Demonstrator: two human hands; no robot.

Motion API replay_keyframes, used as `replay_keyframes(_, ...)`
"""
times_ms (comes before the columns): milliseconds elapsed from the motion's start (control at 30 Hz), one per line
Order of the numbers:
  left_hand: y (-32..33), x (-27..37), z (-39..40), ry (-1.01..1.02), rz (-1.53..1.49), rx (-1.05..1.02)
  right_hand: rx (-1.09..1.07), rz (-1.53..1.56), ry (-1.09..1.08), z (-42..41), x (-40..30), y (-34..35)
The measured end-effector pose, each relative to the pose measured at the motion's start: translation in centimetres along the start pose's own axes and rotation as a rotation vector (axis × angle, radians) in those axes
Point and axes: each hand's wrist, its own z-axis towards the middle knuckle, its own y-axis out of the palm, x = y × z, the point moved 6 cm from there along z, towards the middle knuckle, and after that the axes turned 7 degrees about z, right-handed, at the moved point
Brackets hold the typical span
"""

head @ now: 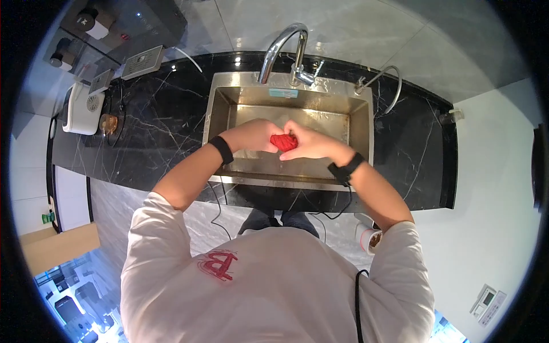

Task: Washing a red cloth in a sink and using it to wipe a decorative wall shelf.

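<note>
Between my two hands is a bunched red cloth [284,142], held over the basin of a stainless steel sink [287,173]. My left hand [261,135] grips the cloth's left end, its fingers curled. On the other side, my right hand [306,141] has the right end between thumb and fingers. Each wrist wears a black strap with a cable near it. Behind the hands a chrome faucet [281,43] arches over the sink's back rim; no water stream shows from its spout.
Black veined countertop [171,103] surrounds the sink. A thin curved tap [396,85] stands at the back right. Left are a white appliance [83,109], an amber glass vessel [109,124] and a drip tray [143,62]. A bin [371,240] stands on the floor.
</note>
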Motion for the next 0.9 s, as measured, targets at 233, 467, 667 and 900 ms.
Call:
replay_keyframes(233,-4.5,7.0,-2.3,0.274,0.532,0.479,-0.334,1.302,0.317,-3.5,1.5,1.7)
replay_keyframes(467,-4.0,9.4,-3.1,0.597,0.758,0.654,-0.364,1.701,0.096,-2.0,-1.1,6.5)
replay_keyframes(667,-2.8,9.0,-3.4,0.648,0.914,0.491,-0.61,1.506,0.291,-2.4,-3.4,7.1)
replay_keyframes(900,3.8,-0.8,0.8,-0.189,0.578,0.08,0.195,-0.325,-0.009,2.1,2.9,4.9)
